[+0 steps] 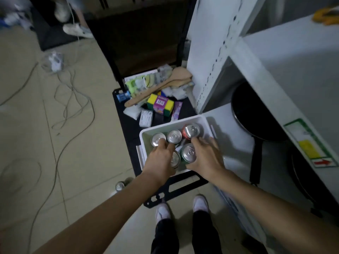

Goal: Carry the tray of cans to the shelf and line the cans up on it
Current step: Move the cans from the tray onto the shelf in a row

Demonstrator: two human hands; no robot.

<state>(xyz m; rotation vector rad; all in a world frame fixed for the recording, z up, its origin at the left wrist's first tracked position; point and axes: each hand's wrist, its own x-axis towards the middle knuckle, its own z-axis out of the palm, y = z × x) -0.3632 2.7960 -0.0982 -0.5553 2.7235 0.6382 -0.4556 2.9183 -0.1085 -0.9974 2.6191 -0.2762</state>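
Note:
A white tray (170, 123) rests half on the low white shelf board (236, 140) and half over a black cart (128, 129). Several cans stand upright in it: two silver ones (156, 139) (174, 136) and a red can (191, 131) along the far side, with a green can (189, 153) and another silver can (175, 159) nearer me. My left hand (159, 162) reaches in with its fingertips on the far-left silver can, and its palm hides part of the near silver can. My right hand (207, 158) brackets the green can between thumb and fingers.
A black frying pan (256, 121) lies on the shelf board right of the tray, under an upper white shelf (293, 61). The cart holds a sponge pack (160, 103), a wooden spatula (161, 85) and small packets. A loose can (120, 186) and cables (73, 107) lie on the floor.

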